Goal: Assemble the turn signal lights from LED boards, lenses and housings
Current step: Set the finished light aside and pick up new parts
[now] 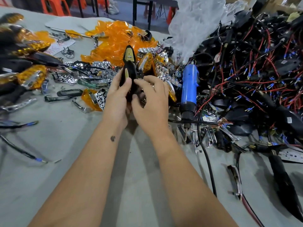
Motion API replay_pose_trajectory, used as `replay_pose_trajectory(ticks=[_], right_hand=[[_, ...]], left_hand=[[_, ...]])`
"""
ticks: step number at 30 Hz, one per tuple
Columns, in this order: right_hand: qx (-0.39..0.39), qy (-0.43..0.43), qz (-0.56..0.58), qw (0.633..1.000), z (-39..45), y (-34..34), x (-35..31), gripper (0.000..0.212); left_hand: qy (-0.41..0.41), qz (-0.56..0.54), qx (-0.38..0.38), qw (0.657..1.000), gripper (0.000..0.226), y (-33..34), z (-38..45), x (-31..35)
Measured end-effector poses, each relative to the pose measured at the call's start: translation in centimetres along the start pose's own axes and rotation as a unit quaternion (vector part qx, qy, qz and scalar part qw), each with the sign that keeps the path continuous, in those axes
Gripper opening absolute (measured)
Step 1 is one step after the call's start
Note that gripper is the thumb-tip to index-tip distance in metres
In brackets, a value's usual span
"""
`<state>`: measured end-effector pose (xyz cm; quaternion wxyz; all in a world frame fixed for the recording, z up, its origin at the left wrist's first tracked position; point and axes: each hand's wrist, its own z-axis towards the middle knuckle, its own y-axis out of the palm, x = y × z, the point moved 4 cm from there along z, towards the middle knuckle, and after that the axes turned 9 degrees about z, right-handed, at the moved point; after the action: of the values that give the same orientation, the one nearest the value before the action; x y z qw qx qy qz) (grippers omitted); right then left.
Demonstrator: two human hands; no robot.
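My left hand (117, 95) grips a black pointed turn signal housing (129, 63), held upright over the table with its tip pointing away from me. A pale insert shows near the housing's tip. My right hand (151, 99) is at the housing's lower right side, fingers curled toward it and thumb touching its base. A pile of orange lenses (114, 40) lies behind the housing. Chrome reflector pieces (100, 68) are scattered around the pile. Black housings with red and black wires (249, 76) are heaped at the right.
A blue electric screwdriver (189, 89) lies just right of my hands, its cable trailing toward me. Finished orange lights (31, 76) sit at the left. A clear plastic bag (195, 25) stands behind. Loose wires (21, 149) lie on the grey table (65, 161).
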<state>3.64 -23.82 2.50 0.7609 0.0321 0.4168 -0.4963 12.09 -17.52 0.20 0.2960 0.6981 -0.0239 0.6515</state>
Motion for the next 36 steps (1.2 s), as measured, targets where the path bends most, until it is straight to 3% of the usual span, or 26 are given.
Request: replay_pose_trajectory(ticks=[6,10,13,22,27,30,36], right_hand=[[0.009,0.093,0.084,0.992,-0.4,-0.9,1.1,0.026],[0.015,0.107,0.08,0.991,-0.8,-0.9,1.1,0.024],[0.026,0.098,0.069,0.992,-0.8,-1.0,1.1,0.018],[0.035,0.086,0.057,0.994,-0.8,-1.2,1.2,0.014],[0.042,0.063,0.046,0.996,-0.9,-1.0,0.8,0.02],[0.043,0.087,0.058,0.994,-0.9,-1.1,1.0,0.026],[0.064,0.147,0.062,0.985,-0.5,-1.6,1.5,0.015]], left_hand=[[0.026,0.074,0.032,0.996,0.041,-0.1,-0.3,0.0],[0.036,0.109,0.027,0.993,0.024,0.1,-0.7,0.0],[0.029,0.095,0.022,0.995,0.015,0.3,-0.9,0.0],[-0.018,0.032,-0.019,0.999,0.028,0.9,-1.2,-0.1],[0.038,0.117,0.001,0.992,0.051,0.9,-1.3,0.1],[0.067,0.146,-0.001,0.987,0.052,0.9,-1.3,0.1],[0.132,0.23,-0.06,0.962,0.057,1.7,-1.5,0.3]])
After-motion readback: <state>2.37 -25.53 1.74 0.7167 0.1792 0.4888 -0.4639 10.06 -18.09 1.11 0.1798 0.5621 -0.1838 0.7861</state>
